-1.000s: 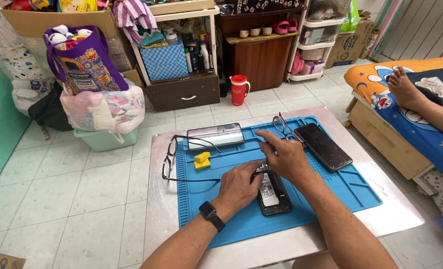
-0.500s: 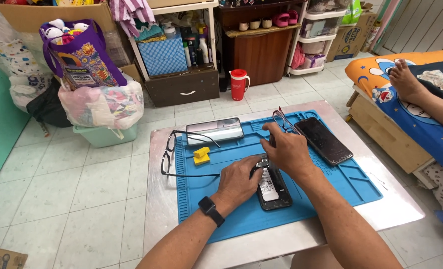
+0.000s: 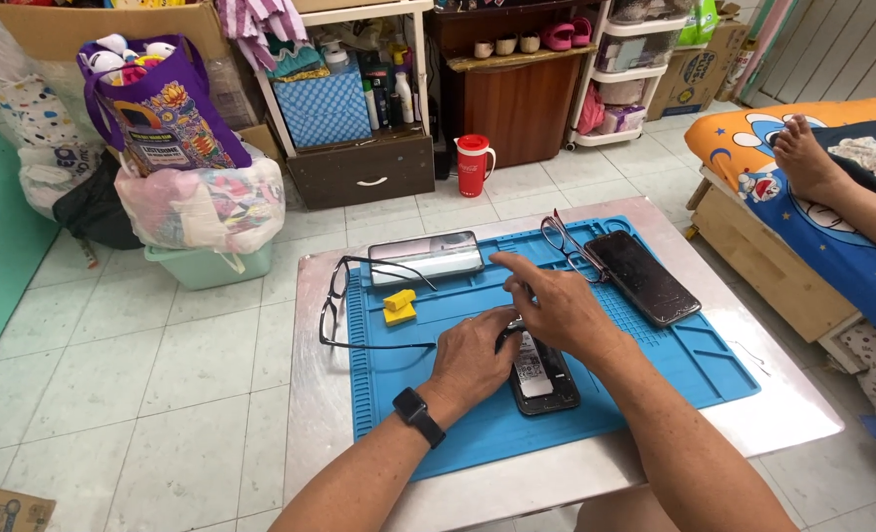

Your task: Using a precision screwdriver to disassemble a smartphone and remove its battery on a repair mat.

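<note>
An opened black phone [image 3: 541,375] with its insides showing lies on the blue work mat [image 3: 674,360] on a low metal table [image 3: 310,394]. My left hand [image 3: 472,353], with a black watch on the wrist, rests on the phone's left top corner and holds it down. Over the phone's top end hovers my right hand [image 3: 556,305], index finger stretched out toward the back; I cannot tell whether it pinches anything.
On the mat lie a second dark phone [image 3: 642,276], a silver phone [image 3: 426,258], a yellow tool [image 3: 399,306], black glasses [image 3: 344,305] and thin-framed glasses [image 3: 566,246]. Another person's foot [image 3: 803,158] rests on a bed at right. Shelves, bags and a red jug [image 3: 471,165] stand behind.
My right hand has lifted off the opened phone and its index finger now points away. The left hand stays on the phone. The camera has tilted slightly.
</note>
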